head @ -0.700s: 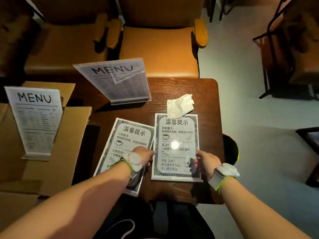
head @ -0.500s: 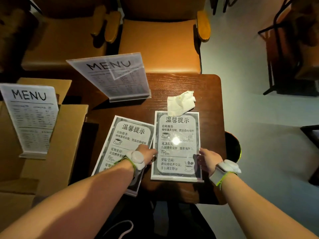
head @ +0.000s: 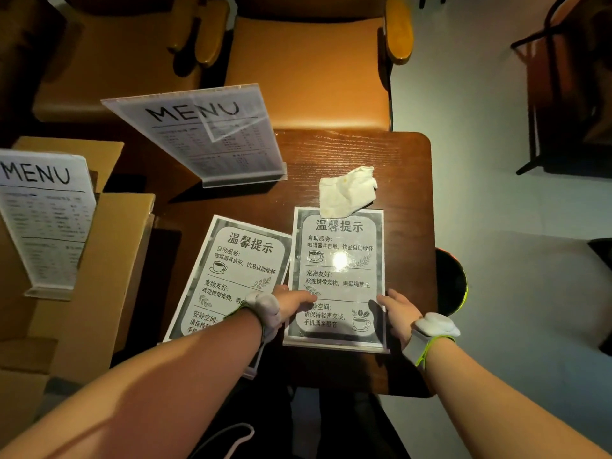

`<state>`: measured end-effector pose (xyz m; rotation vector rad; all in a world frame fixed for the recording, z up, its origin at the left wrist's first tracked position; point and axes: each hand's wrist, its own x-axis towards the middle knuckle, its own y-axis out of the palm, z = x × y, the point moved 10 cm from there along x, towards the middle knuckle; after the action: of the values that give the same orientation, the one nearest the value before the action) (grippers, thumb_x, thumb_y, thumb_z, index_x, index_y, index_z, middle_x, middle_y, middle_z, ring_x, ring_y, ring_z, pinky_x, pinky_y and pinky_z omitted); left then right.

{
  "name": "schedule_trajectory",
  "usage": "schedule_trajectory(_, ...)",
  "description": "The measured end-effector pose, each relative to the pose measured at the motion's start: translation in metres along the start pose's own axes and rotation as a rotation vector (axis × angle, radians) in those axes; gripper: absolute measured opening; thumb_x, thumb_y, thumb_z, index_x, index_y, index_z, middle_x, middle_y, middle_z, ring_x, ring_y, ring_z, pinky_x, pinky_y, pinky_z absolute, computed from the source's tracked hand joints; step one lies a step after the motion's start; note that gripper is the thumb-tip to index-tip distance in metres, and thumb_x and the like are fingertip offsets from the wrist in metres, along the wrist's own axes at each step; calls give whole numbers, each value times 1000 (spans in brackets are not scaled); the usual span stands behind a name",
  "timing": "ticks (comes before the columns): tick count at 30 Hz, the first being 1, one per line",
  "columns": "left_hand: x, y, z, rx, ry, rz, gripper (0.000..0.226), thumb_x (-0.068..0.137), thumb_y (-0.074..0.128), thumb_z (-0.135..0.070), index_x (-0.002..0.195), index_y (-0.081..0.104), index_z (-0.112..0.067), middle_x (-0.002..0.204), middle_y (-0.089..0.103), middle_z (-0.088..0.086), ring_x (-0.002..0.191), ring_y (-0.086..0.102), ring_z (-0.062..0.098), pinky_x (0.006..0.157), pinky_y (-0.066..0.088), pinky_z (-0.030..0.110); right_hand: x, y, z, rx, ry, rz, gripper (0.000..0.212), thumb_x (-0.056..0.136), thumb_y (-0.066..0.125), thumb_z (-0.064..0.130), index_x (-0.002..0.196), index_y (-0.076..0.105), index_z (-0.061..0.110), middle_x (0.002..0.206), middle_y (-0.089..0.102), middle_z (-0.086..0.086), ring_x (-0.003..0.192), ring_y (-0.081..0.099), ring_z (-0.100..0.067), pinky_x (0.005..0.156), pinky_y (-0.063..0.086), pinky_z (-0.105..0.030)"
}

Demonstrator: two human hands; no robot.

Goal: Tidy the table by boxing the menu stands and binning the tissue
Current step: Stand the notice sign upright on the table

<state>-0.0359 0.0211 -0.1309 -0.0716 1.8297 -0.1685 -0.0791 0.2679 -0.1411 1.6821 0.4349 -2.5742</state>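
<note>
My left hand has its fingers laid over the left edge of the right notice stand, and my right hand has fingers on its opposite edge. Both look curled onto the edges, pinching the stand from 2 sides, but I can't tell if it's a firm grip yet or just contact. Two hands make sense here: the stand lies flat on the surface, so I need the edges to get under it.

Taking that stand as landmark: the left notice stand lies flat just beside it on the left, tilted, its near end past the surface edge under my left forearm. The tissue sits crumpled at the stand's far end, one corner overlapping its top edge, so lifting may drag it. Further back-left an upright MENU stand leans on its base. Well left, the cardboard box stands open w/ another MENU stand upright at it. To the right, below the surface edge, is a dark bin, prob. for the tissue.
</note>
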Motion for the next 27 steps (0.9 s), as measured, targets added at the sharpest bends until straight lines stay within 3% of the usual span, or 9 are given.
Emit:
schedule_trajectory(2,-5,4,-3,-22,-10,14,63,89,65,-16,140,34,4,121,64,13,69,57,7,47,46,6,2,2,1,-36,4,30,67,87,58,29,147,33,15,140,53,-13,122,54,-34,107,39,-46)
schedule_trajectory(5,-10,6,-4,-18,-42,17,46,91,61,-14,130,46,4,125,62,15,113,60,25,67,46,17,1,1,1,-37,17,55,66,86,57,33,147,35,16,141,51,-9,126,51,-31,109,38,-46)
schedule_trajectory(7,-13,8,-2,-35,-63,46,47,92,60,-17,132,44,1,130,62,12,124,55,23,76,44,24,-3,1,2,-30,6,50,64,88,56,32,146,37,16,135,55,-10,121,54,-31,107,39,-47)
schedule_trajectory(12,-19,-3,9,17,-57,4,60,88,65,-24,137,41,-1,131,62,12,121,56,25,83,43,29,-15,3,-5,12,26,77,60,92,54,28,147,34,14,129,59,-15,103,58,-27,102,44,-42)
schedule_trajectory(16,-27,-2,16,39,-33,48,30,91,60,-23,114,58,-3,125,65,12,106,61,21,88,42,28,-23,2,-18,2,55,97,46,86,55,20,130,51,6,121,57,-36,83,52,-27,93,46,-59)
schedule_trajectory(19,-32,-6,26,22,-44,36,13,86,64,-29,86,59,-17,105,67,1,99,57,20,87,45,32,-27,1,-21,-1,44,82,53,88,55,25,135,47,2,124,57,-30,99,57,-32,99,45,-49)
schedule_trajectory(21,-35,-10,30,13,-49,23,11,81,67,-32,84,60,-23,98,68,-4,103,56,21,86,48,34,-30,1,-23,-17,38,69,56,91,54,30,139,43,3,134,53,-26,119,53,-43,104,41,-53)
schedule_trajectory(23,-39,-10,31,15,-46,33,13,78,67,-34,85,61,-25,96,70,-5,103,57,22,87,49,36,-30,2,-25,-28,34,78,54,92,52,31,136,46,-1,134,53,-27,117,52,-46,103,40,-55)
schedule_trajectory(27,-50,-13,32,-8,-36,25,14,76,68,-31,84,61,-23,83,71,-5,89,57,20,82,47,34,-41,7,-32,54,49,114,40,93,54,27,126,56,5,131,57,-24,73,60,-21,66,52,-31)
